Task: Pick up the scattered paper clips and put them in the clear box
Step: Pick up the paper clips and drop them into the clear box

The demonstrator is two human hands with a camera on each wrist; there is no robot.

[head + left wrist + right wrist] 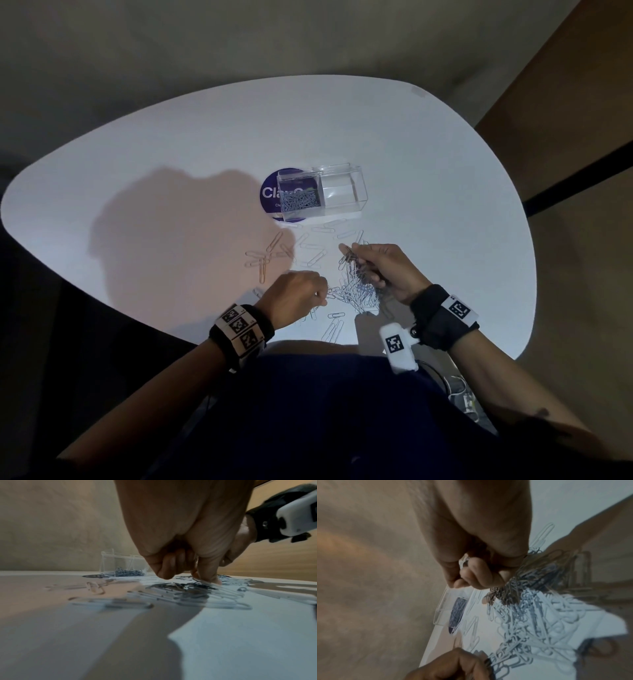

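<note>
Nearest the person, a few loose paper clips [334, 327] lie by the table's [428, 164] front edge. Just beyond them the left hand [297, 295] is down on the table at the left side of the main heap of clips [356, 291], fingers curled with the tips pressed together on the heap's edge; whether a clip is actually pinched there cannot be told from any view. Beside it the right hand [387, 269] is raised over the same heap, fingers curled round a tangled bunch of clips [350, 257] that dangles from the fist and trails down toward the heap.

That tangle is the main risk. Clips hooked to each other could drag extra ones off the table as the bunch lifts, then shed them on the way to the box or over the near edge. A fist this full may also spill at the box opening, since the bunch looks wide next to the compartment.

Further out, single clips [267, 257] lie scattered to the left and in the gap before the box, flat on the surface, so they will probably be hard to pinch and may slide away.

Farthest is the clear box [342, 190], open-topped, standing partly on a round blue sticker [269, 193]. It seems to have 2 compartments: the left holds a layer of clips, the right looks empty. Being light, it could shift if a hand knocks it.
</note>
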